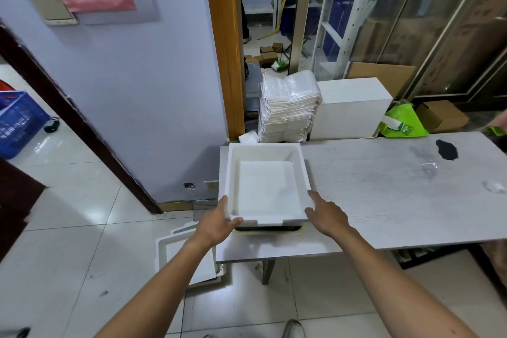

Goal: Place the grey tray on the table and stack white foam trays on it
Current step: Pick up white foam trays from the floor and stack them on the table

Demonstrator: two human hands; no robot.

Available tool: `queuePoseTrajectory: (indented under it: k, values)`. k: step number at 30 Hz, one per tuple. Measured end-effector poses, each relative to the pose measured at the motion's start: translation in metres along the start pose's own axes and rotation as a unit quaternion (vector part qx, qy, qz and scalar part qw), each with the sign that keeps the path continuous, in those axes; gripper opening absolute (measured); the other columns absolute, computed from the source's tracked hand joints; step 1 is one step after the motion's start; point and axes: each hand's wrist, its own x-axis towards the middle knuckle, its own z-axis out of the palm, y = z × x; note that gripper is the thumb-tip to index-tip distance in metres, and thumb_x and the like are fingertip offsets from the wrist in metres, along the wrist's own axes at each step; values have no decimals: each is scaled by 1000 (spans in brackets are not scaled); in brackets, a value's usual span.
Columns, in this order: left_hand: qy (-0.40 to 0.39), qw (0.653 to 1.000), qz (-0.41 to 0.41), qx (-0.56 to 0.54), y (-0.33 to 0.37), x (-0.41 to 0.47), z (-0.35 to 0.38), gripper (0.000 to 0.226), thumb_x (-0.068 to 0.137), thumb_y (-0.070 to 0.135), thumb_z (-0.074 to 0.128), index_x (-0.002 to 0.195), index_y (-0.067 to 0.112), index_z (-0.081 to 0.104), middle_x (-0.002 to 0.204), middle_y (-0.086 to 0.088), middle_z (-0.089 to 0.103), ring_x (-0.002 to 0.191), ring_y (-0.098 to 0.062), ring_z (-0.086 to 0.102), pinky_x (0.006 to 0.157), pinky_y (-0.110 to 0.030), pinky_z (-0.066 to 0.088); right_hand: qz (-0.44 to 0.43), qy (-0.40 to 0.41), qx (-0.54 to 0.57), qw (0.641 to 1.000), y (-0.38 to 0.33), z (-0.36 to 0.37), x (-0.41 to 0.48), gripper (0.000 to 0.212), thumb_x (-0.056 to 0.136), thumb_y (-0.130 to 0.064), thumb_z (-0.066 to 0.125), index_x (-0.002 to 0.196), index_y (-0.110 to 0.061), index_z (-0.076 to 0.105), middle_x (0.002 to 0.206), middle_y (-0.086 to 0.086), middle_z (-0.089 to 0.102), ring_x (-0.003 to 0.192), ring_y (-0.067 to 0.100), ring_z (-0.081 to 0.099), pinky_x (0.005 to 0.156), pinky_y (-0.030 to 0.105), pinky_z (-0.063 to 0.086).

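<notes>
The table (pixel 384 195) carries, at its left end, a white foam tray (pixel 267 186) seated on the grey tray (pixel 267 228) — only a dark strip of that lower tray shows under the foam's near edge. More foam trays (pixel 189 258) lie on the floor beside the table leg. Your left hand (pixel 219 223) grips the foam tray's near-left corner, thumb over the rim, while your right hand (pixel 325 214) presses half-open against the near-right corner — both touching, neither fully closed.

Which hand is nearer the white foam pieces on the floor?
Left. The left hand grips the foam tray's near-left corner above the floor foam pieces; the right hand is at its right corner.
</notes>
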Motion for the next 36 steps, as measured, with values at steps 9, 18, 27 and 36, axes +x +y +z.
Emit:
queuePoseTrajectory:
  k: [9,18,27,36]
  values:
    - [-17,998,-2,54,5,4,-1,92,95,56,56,161,18,5,143,-14,57,130,-34,53,101,-40,44,1,3,-14,1000,-4,3,1,63,96,-31,36,156,-36,18,84,2,62,83,24,58,67,34,44]
    - [-21,1000,-23,1,1,-13,3,92,93,62,54,160,35,-2,152,-10,49,118,-35,63,103,-43,48,-40,5,-24,999,8,15,5,63,100,-33,30,158,-37,4,68,1,56,59,18,51,55,31,40]
    - [-8,995,-53,-79,4,-19,-10,71,95,61,50,156,31,27,146,-6,54,77,-15,71,90,-43,58,-137,105,-116,978,-1,11,21,60,96,-26,48,153,-16,33,141,16,41,125,30,42,96,38,41]
    - [100,979,-107,-139,-2,-44,-28,46,100,43,54,138,17,55,126,-9,68,104,-27,68,96,-40,53,-297,73,-76,949,-67,26,26,55,96,-21,51,150,-15,41,139,15,44,125,32,44,101,42,42]
